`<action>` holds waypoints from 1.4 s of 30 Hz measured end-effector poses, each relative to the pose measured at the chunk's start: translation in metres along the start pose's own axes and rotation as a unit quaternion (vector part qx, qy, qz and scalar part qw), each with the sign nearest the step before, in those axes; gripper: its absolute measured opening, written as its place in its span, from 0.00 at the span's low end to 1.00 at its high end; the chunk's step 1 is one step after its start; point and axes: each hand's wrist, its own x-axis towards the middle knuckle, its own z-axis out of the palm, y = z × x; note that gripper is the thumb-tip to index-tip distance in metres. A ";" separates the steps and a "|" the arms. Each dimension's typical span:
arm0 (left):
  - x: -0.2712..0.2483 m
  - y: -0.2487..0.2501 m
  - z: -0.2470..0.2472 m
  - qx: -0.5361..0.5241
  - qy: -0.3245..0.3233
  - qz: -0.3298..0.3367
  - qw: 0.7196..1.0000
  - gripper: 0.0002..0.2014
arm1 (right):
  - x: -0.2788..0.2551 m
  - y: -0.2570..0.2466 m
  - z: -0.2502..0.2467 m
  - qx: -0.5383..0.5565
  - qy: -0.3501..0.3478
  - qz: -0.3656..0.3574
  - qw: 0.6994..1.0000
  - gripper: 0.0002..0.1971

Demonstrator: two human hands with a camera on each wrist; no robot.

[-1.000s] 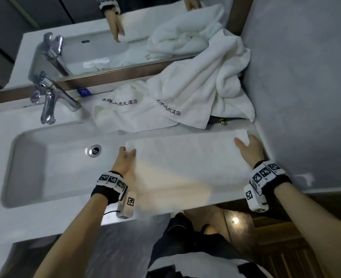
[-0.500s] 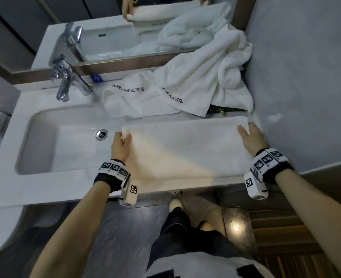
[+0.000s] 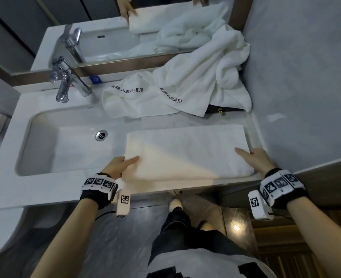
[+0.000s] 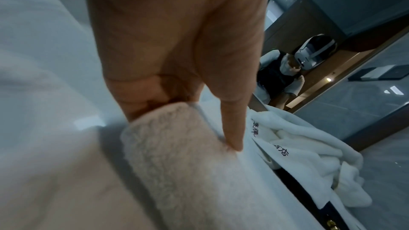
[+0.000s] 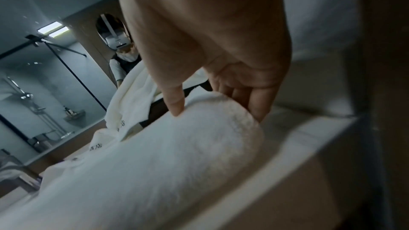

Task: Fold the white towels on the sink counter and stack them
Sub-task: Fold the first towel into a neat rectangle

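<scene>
The white sink counter (image 3: 45, 189) is stretching out in front of me, its basin (image 3: 69, 149) sunk into the left half. On the right half the folded white towel (image 3: 185, 149) is lying as a long flat band, parallel to the front edge and reaching almost to the grey wall (image 3: 306, 77). Behind it the unfolded towels (image 3: 195, 83) with dark lettering are lying heaped against the mirror (image 3: 125, 27), partly covering a dark box (image 3: 221, 110). The chrome faucet (image 3: 65, 85) is standing behind the basin.

My left hand (image 3: 118, 167) is pinching the band's left end, thumb on top and fingers (image 4: 141, 99) tucked beneath. My right hand (image 3: 255, 159) is pinching the right end the same way, thumb (image 5: 175, 100) pressing on top, fingers curling under the edge.
</scene>
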 end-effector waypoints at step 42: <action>-0.010 0.085 -0.022 -0.021 0.090 0.224 0.970 0.17 | 0.004 -0.084 -0.028 0.118 0.050 -0.114 0.985 0.22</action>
